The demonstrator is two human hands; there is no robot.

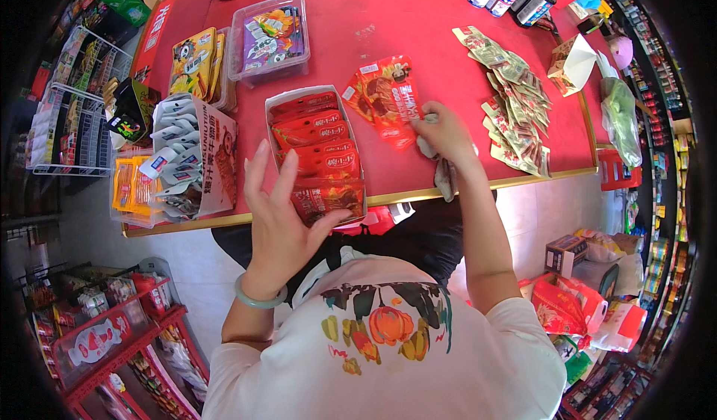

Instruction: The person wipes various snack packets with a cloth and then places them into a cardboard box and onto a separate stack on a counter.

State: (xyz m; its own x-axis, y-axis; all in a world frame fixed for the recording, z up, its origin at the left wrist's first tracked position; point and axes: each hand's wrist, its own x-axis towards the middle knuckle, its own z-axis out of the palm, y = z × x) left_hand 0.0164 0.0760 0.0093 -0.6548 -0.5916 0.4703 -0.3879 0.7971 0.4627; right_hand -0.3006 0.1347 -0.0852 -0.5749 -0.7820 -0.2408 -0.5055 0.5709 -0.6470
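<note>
My left hand, with a pale bangle at the wrist, is spread over the near left side of an open white carton. Its thumb lies across the nearest of the red snack packets standing in rows inside. A crumpled grey cloth is bunched in my right hand, hanging at the table's near edge. Just beyond those fingers, loose red snack packets lie overlapped on the red tabletop. My right fingers reach the lower right of these packets; whether they touch is unclear.
Left of the carton stand a box of silver-white packets and a clear tub of orange packets. Behind are yellow packets and a plastic tub of purple packets. Beige packets lie fanned at right, near an open paper box.
</note>
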